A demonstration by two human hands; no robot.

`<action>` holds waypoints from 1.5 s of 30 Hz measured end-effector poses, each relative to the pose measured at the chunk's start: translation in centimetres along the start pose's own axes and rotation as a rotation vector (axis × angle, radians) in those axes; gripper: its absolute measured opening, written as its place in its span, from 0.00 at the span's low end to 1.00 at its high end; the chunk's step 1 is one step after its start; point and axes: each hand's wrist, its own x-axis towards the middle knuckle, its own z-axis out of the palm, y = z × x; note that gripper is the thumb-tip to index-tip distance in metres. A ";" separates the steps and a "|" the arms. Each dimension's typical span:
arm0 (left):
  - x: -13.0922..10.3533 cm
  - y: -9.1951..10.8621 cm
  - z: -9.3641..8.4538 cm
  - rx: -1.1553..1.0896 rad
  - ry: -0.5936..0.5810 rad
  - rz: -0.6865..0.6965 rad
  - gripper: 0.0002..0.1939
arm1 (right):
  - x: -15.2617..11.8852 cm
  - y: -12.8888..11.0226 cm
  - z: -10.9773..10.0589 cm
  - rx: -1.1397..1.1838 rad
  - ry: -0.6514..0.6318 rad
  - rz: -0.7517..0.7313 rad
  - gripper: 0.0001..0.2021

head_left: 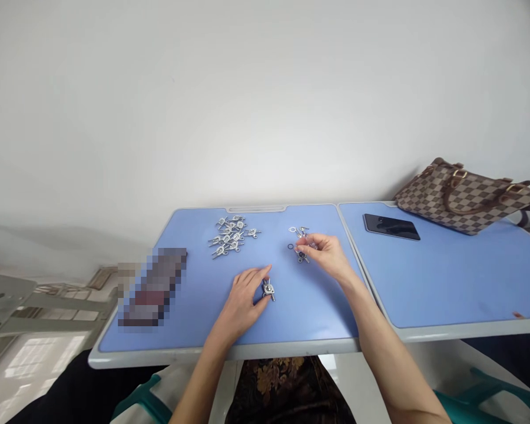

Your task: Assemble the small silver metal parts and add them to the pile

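A small silver metal fitting (268, 288) with thin prongs is on the blue tabletop, between the thumb and index finger of my left hand (244, 297). Those fingers curve around it and touch it. My right hand (325, 252) reaches over a small heap of loose metal parts (301, 257), thumb and index finger pinched together. What lies between those fingertips is too small to make out. Beside the heap is a dark ring (290, 247). Several similar silver fittings (232, 237) lie in a cluster beyond my left hand.
A blurred-out oblong object (156, 288) lies at the left edge of the blue table (194, 324). On the adjoining table (450, 282) are a black phone (392, 227) and a brown checked handbag (463, 197). A white wall (265, 118) rises behind both tables.
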 end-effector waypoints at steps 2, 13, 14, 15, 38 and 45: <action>-0.3 -0.2 0.2 0.018 0.029 -0.024 0.31 | -0.6 -0.1 0.5 -0.009 -0.070 0.001 0.08; -1.1 0.7 0.1 0.060 0.086 -0.053 0.12 | -2.1 0.8 4.1 -0.291 -0.426 -0.166 0.04; -1.0 0.8 0.0 0.056 0.081 -0.056 0.11 | -2.0 0.9 4.2 -0.299 -0.430 -0.168 0.04; -1.0 0.8 0.0 0.051 0.076 -0.058 0.10 | -2.0 1.0 4.2 -0.303 -0.437 -0.168 0.04; -1.0 0.5 0.4 -0.023 0.026 -0.091 0.06 | -3.0 2.2 4.8 -0.518 -0.551 -0.531 0.09; -0.8 0.6 0.3 -0.032 0.023 -0.103 0.07 | -2.8 0.9 3.9 -0.402 -0.492 -0.429 0.12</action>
